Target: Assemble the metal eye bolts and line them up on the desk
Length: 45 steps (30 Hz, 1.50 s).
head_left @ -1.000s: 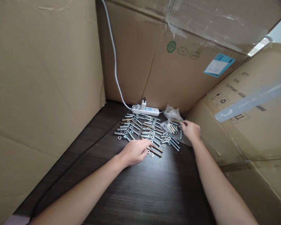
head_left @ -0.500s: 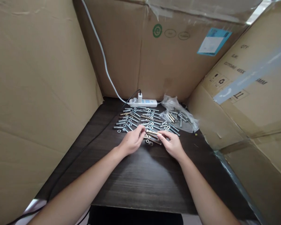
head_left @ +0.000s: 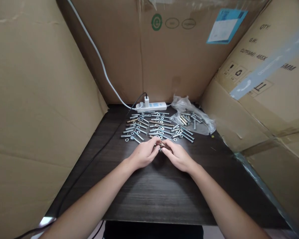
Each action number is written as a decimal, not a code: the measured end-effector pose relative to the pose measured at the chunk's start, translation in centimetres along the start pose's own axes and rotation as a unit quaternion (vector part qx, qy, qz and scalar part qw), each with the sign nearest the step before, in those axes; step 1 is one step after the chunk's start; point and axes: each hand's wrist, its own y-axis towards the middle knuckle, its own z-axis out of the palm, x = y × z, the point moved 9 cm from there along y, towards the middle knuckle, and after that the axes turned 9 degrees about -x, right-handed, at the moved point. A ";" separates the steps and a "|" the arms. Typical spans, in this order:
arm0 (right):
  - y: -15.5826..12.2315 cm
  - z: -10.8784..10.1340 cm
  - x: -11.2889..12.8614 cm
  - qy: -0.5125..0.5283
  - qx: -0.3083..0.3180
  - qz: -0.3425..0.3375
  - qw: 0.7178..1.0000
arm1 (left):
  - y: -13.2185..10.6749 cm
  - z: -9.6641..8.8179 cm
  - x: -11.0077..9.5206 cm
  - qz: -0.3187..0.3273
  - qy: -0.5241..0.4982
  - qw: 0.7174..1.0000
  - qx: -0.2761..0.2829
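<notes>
My left hand point(head_left: 146, 153) and my right hand point(head_left: 178, 155) are close together, fingers curled inward and fingertips almost meeting, low over the table. Between them show small metal pieces point(head_left: 161, 145), partly brass-coloured, largely covered by the fingers. My right hand is closed round a brass-coloured bolt, mostly hidden; what my left fingers pinch cannot be made out. Just beyond the hands lie rows of bolts and sleeves point(head_left: 161, 131), mostly silver with a few brass-coloured. Loose washers point(head_left: 175, 140) and nuts lie among them. A left-hand group includes a silver bolt point(head_left: 139, 136).
At the back right, a clear plastic bag point(head_left: 204, 127) holds more bolts and sleeves. A white power strip point(head_left: 154, 106) with a plugged-in charger stands behind the rows. A black cable point(head_left: 97, 153) crosses the dark table point(head_left: 154, 196). Cardboard walls point(head_left: 174, 63) enclose three sides.
My hands have drawn together, the right moving left toward the other. The brass-coloured bolt, visible between them before, is now mostly covered by the fingers. The camera view has shifted slightly.
</notes>
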 end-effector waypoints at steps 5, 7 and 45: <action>-0.3 0.1 0.0 -0.018 -0.019 0.006 1.000 | 0.0 -0.4 -0.6 0.022 -0.015 1.000 -0.002; -0.3 0.0 0.1 -0.020 -0.024 0.007 0.999 | 0.0 -0.4 -0.8 0.032 -0.016 0.999 0.000; -1.3 0.4 2.1 -0.260 -0.090 -0.064 0.959 | -0.2 1.4 0.2 0.023 -0.082 0.996 0.025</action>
